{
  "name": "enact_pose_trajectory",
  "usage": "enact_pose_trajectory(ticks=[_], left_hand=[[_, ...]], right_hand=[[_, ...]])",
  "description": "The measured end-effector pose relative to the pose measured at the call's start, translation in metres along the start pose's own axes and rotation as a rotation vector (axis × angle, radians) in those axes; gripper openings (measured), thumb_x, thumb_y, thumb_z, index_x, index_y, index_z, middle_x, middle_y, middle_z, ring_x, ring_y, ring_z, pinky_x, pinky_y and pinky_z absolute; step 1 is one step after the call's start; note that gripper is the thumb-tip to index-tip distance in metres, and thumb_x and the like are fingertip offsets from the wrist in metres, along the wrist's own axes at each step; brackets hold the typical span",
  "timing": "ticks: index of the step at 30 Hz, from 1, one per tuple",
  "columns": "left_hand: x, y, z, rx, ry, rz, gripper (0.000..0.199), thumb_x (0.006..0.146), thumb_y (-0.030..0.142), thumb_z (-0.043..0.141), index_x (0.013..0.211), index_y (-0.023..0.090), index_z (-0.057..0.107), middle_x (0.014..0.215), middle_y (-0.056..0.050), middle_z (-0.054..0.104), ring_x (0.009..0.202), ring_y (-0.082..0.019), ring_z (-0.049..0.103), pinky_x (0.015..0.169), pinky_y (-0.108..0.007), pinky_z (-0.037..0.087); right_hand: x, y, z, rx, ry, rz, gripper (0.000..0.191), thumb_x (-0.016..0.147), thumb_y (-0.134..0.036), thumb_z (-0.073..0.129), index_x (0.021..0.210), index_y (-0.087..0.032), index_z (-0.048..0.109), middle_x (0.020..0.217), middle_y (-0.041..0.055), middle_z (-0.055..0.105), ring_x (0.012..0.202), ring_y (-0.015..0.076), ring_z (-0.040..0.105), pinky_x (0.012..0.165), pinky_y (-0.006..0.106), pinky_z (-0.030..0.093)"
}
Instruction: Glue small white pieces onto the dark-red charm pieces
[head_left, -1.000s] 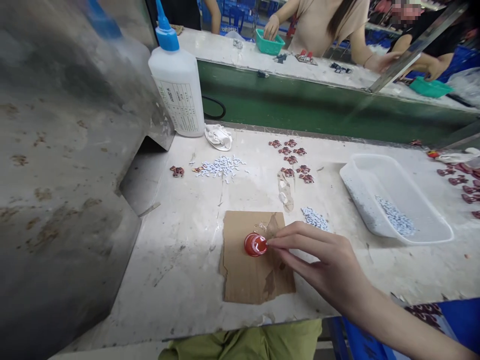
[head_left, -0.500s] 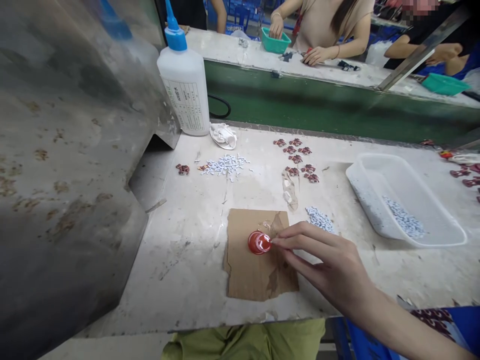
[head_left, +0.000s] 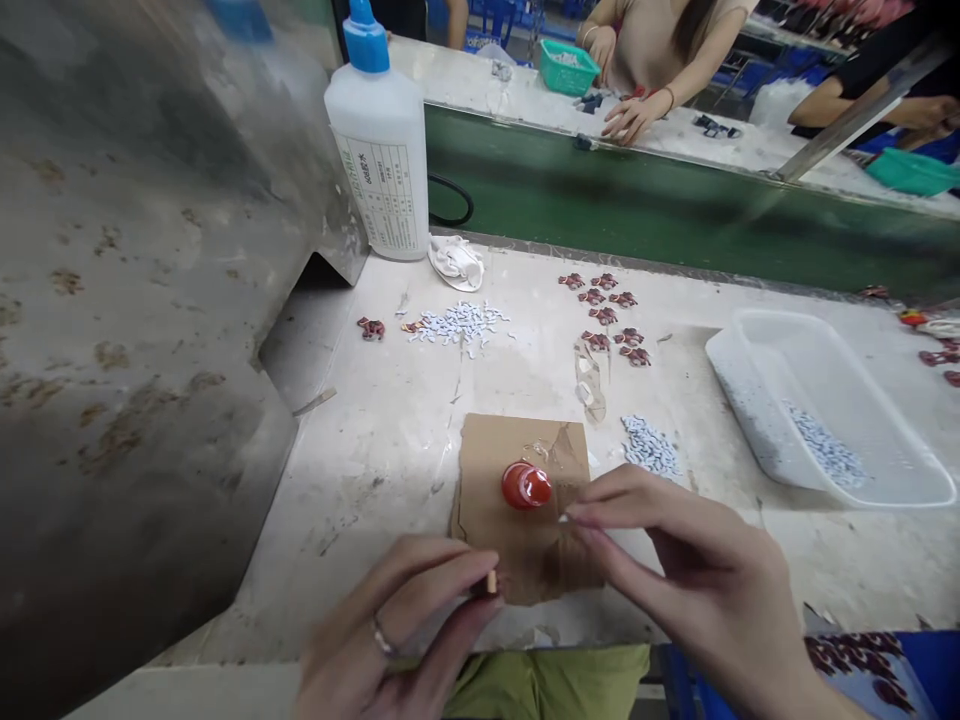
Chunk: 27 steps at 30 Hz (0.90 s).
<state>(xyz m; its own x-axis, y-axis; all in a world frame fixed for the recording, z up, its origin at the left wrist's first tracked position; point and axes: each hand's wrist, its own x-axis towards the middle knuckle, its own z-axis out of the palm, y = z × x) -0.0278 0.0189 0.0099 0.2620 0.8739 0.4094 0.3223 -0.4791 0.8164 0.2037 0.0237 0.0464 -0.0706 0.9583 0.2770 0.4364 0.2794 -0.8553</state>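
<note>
My left hand (head_left: 409,625), with a ring on one finger, pinches a small dark piece with an orange end (head_left: 492,581); my fingers hide most of it. Between the thumb and fingertips of my right hand (head_left: 682,545) is a tiny whitish piece (head_left: 564,518). A small red cup (head_left: 526,485) with a glossy surface stands on a torn cardboard sheet (head_left: 487,450), just left of my right fingertips. Beyond that hand lies a heap of small pale-blue pieces (head_left: 649,446).
Several brown figurines (head_left: 603,315) lie at the back, left of a white plastic tub (head_left: 757,400) holding pale pieces. A white glue bottle (head_left: 382,165) stands beside a metal housing (head_left: 150,300). Loose pale pieces (head_left: 461,322) are scattered nearby. Co-workers sit across the green partition (head_left: 637,180).
My left hand has come into view from below, pinching the small dark piece. My right hand has drawn back from the red cup, toward the lower right. The view has shifted slightly.
</note>
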Motion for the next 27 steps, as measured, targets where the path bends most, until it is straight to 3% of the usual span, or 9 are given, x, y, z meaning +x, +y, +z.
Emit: enact_pose_trajectory(ticks=[5,14,27], left_hand=[[0.003,-0.005,0.011,-0.079,-0.094,0.002,0.029,0.091,0.009,0.072,0.116,0.021,0.066,0.103,0.003,0.076,0.091,-0.006,0.076,0.088,-0.009,0.06],[0.01,0.0,0.01,-0.082,-0.057,-0.008,0.024,0.091,0.007,0.071,0.112,0.02,0.068,0.102,0.003,0.078,0.089,-0.005,0.076,0.09,-0.007,0.059],[0.006,-0.004,0.014,-0.084,-0.053,0.003,0.027,0.089,0.005,0.071,0.112,0.02,0.068,0.103,0.004,0.077,0.091,-0.005,0.075,0.09,-0.007,0.058]], right_hand=[[-0.002,-0.009,0.014,0.129,-0.068,-0.066,0.023,0.087,0.001,0.068,0.095,-0.018,0.074,0.092,0.0053,0.077,0.088,0.0163,0.076,0.075,0.026,0.065],[-0.006,-0.003,0.024,0.2,-0.104,-0.002,0.022,0.088,-0.001,0.068,0.096,-0.021,0.074,0.09,0.0043,0.078,0.081,0.016,0.076,0.07,0.026,0.064],[-0.006,-0.003,0.025,0.166,-0.115,-0.024,0.021,0.09,-0.002,0.067,0.097,-0.02,0.075,0.091,0.0051,0.077,0.081,0.0157,0.076,0.069,0.024,0.064]])
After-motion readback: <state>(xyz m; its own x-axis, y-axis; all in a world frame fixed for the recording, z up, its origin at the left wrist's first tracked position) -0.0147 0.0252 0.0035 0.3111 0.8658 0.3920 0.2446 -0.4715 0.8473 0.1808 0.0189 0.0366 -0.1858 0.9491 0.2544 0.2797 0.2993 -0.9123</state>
